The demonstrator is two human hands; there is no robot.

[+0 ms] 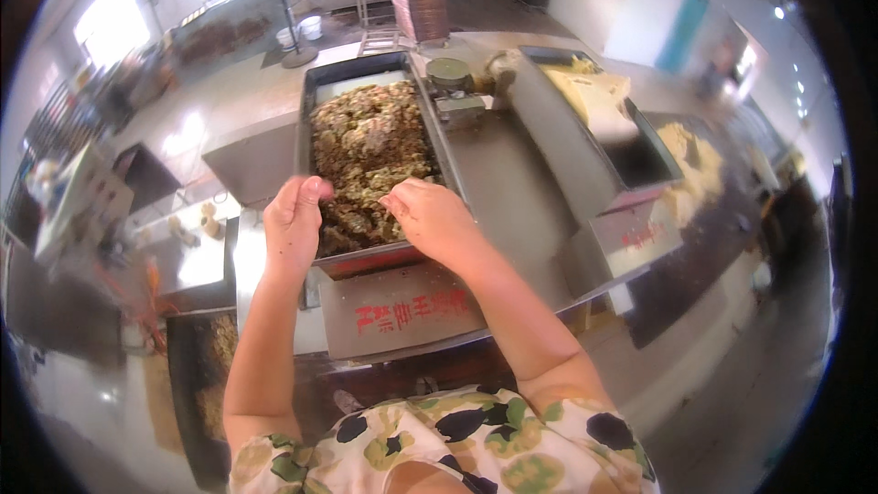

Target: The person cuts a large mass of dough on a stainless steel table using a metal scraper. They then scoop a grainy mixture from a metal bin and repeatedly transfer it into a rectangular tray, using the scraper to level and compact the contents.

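Observation:
A deep rectangular metal hopper (pixel 305 137) stands in front of me, heaped with a crumbly brown and greenish filling mixture (pixel 375 128). My left hand (pixel 294 220) is at the hopper's near left edge, its fingers curled in and its thumb on top. Over the near right part of the mixture, my right hand (pixel 427 217) is closed, fingertips pinched together and pointing left. Bits of the mixture stick to both hands. Whatever either hand may hold is hidden by its own fingers. The two hands are apart.
To the right, a second metal hopper (pixel 558 142) holds pale yellow dough (pixel 590 96); more dough (pixel 690 169) lies beyond it. A motor-like unit (pixel 450 78) sits between the hoppers. Below left is a dark bin (pixel 197 393) with similar mixture. Several small round pieces (pixel 210 220) lie at left.

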